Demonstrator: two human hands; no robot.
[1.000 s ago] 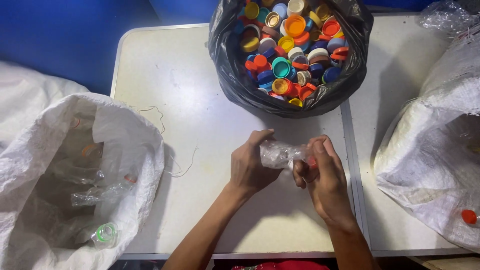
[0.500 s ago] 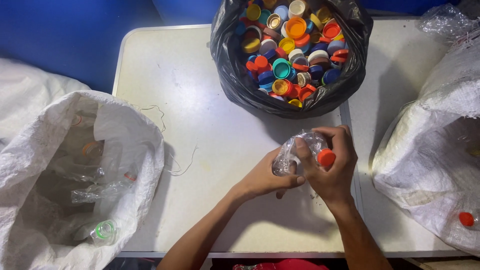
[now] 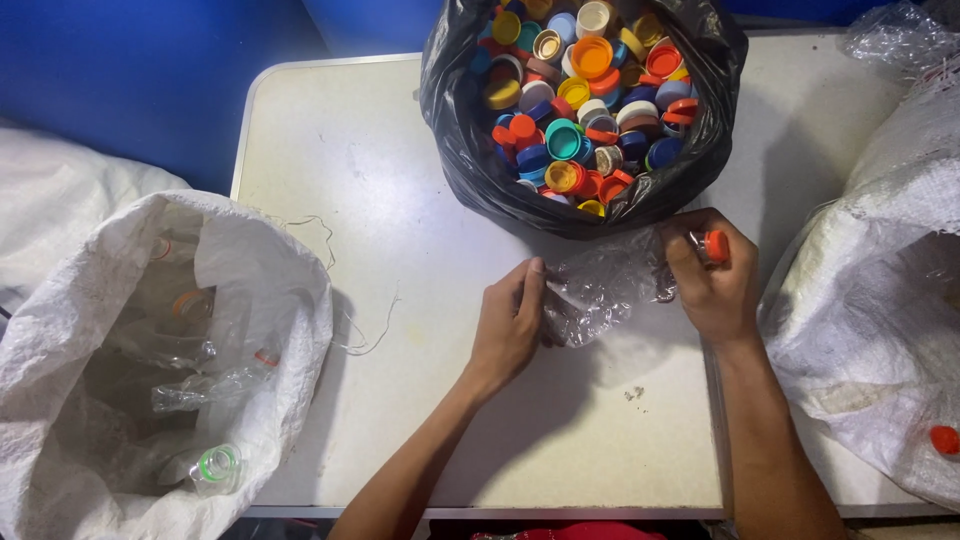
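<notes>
Moved since half a second ago: both hands have drawn apart; the bottle, then bunched upright between them, now lies stretched sideways, and the right hand has shifted outward towards the black bag's lower edge.

Head view, left hand (image 3: 510, 325): fingers curled together on the base end of the crushed clear bottle (image 3: 600, 290), pinning it just above the counter (image 3: 370, 180).

Head view, right hand (image 3: 715, 280): clamped round the bottle's neck, the orange-red cap (image 3: 716, 246) poking out above the thumb and forefinger.

Bottle: between the two hands, touching both, lying roughly level.

Handling: looks very light, thin and crumpled, so it will buckle and twist rather than resist; the film is likely slick. The neck and cap are the stiff part, best gripped there; the soft body needs a bunched fist to stop it spinning.

Ahead of the hands: black bag (image 3: 590, 205) heaped with coloured caps (image 3: 590, 90), its bulging wall just beyond the right hand's knuckles and close enough to crowd it.

Left of the left hand: open white sack (image 3: 300, 290) holding clear bottles (image 3: 210, 465), well apart; loose thread (image 3: 365, 335) lies between.

Right of the right hand: another white sack (image 3: 870, 300), near the wrist, one red cap (image 3: 944, 439) on it.
</notes>
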